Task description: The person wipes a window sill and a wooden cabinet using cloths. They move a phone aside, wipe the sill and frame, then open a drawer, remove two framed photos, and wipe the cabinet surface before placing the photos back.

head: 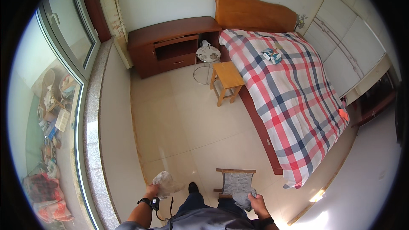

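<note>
My left hand (152, 190) grips a crumpled, translucent whitish plastic bag (166, 183) by its side, low in the view near the window wall. At the lower right, my right hand (256, 202) is closed around a bunched grey cloth (243, 200). That cloth overlaps the near edge of a low folding stool (238, 182) with a woven grey seat and wooden bars, which stands on the floor before me. Cloth and fingers hide part of the stool.
A bed with a plaid cover (287, 102) stands at the right, a wooden stool (228, 75) and a round stool (208, 53) beside it. A dark red cabinet (143, 60) lines the far wall. A granite window sill (92, 118) runs along the left.
</note>
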Motion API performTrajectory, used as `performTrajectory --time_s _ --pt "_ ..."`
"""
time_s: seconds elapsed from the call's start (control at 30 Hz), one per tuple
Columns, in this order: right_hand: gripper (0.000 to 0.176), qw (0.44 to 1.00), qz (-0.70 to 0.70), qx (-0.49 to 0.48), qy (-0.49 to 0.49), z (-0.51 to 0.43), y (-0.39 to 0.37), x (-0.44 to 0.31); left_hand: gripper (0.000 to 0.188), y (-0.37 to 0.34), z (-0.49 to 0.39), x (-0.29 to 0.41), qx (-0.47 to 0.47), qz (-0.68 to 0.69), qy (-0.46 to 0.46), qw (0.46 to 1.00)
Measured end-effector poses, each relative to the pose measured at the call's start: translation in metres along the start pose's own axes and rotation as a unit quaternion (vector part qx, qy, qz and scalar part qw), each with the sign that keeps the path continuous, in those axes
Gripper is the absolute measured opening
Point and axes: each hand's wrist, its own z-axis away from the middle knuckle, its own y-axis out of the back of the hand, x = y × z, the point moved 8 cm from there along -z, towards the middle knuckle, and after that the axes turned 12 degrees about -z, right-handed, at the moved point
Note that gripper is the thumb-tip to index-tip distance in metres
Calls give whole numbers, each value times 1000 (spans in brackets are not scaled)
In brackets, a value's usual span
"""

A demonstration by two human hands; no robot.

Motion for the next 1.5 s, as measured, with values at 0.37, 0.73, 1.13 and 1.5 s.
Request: performTrajectory --time_s 0.37,0.73,1.13,1.5 --pt "37 989 122 -85 15 -40 -88 -78 27 -3 -11 -50 3 242 42 969" --pt "42 977 189 -95 6 -84 -118 -99 29 37 -1 43 -22 324 19 946" --pt "42 943 241 -163 160 -172 -224 -225 22 78 2 298 -200 402 -135 883" --pt "34 956 86 -90 266 -195 -377 -363 43 31 12 572 -607 262 -170 731"
